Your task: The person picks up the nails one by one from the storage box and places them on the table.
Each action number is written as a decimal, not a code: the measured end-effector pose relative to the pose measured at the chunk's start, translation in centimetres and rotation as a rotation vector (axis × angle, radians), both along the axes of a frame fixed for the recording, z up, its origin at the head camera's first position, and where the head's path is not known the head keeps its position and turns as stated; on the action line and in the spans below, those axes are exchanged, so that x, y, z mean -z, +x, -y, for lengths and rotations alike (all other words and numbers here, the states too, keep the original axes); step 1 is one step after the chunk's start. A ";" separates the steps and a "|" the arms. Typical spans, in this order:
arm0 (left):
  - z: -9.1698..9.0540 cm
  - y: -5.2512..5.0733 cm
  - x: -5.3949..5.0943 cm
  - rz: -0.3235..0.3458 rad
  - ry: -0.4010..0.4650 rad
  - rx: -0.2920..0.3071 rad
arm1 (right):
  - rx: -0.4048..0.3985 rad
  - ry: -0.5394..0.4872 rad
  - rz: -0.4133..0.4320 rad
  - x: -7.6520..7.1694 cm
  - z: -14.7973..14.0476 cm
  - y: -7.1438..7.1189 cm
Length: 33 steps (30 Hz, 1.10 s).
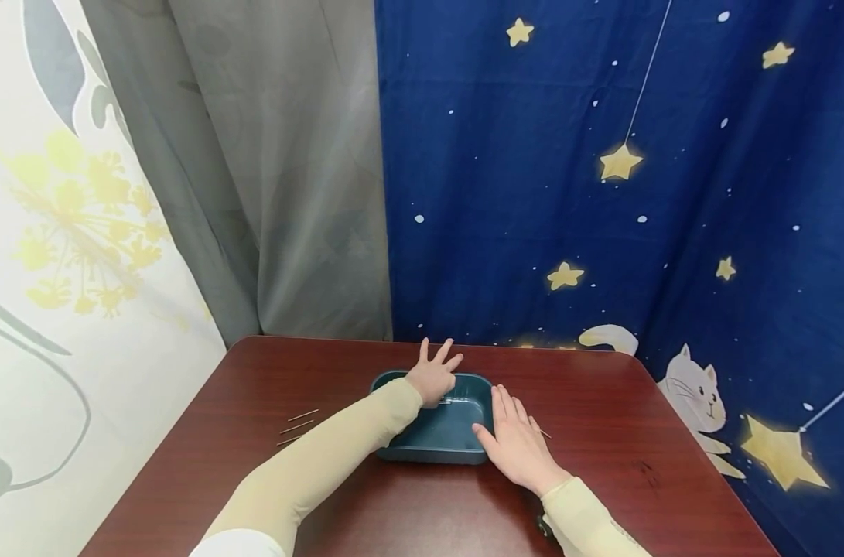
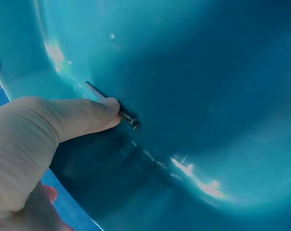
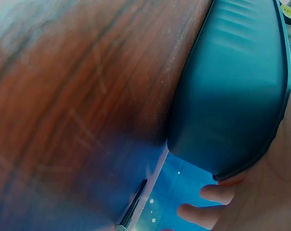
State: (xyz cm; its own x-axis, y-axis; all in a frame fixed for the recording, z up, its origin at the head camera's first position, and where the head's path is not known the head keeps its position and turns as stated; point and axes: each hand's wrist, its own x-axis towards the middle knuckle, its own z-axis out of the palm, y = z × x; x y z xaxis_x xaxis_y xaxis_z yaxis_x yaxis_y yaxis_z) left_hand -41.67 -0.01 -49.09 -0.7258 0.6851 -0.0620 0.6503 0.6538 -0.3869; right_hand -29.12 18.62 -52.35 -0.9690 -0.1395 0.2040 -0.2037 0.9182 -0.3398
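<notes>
A teal plastic basin (image 1: 456, 425) stands on the table. Inside it, at the far side, my left hand (image 1: 432, 381) pinches a metal nail (image 2: 94, 90) between thumb and forefinger, the other fingers spread. Two rims show at the head end, so a second nail may lie against it; I cannot tell. My right hand (image 1: 517, 445) lies with straight fingers along the basin's right rim, palm side touching it. Past that hand, a single nail (image 3: 132, 207) lies on the wood. To the left of the basin lie three thin nails (image 1: 297, 426), side by side.
The reddish-brown wooden table (image 1: 408, 510) reaches back to a grey curtain (image 1: 310, 193) and a blue star-patterned curtain (image 1: 505, 193). A small dark object (image 1: 545, 527) shows beside my right sleeve.
</notes>
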 end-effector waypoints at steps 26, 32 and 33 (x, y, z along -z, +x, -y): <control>1.1 0.0 -1.2 0.130 0.104 0.000 | -0.001 0.000 0.011 -0.1 0.0 0.0; 1.4 0.3 -2.5 0.135 0.159 -0.016 | -0.002 0.000 -0.004 0.0 -0.1 0.0; 1.5 0.4 -2.8 0.129 0.157 -0.020 | 0.000 0.000 -0.006 0.0 -0.1 0.0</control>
State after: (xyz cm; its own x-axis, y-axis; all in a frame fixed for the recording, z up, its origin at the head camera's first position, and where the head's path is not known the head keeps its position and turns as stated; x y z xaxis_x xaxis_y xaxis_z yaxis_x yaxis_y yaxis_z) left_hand -41.26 -1.51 -46.33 -0.7323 0.6792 -0.0489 0.6741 0.7129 -0.1934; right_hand -29.09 18.68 -52.34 -0.9677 -0.1398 0.2096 -0.2061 0.9179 -0.3390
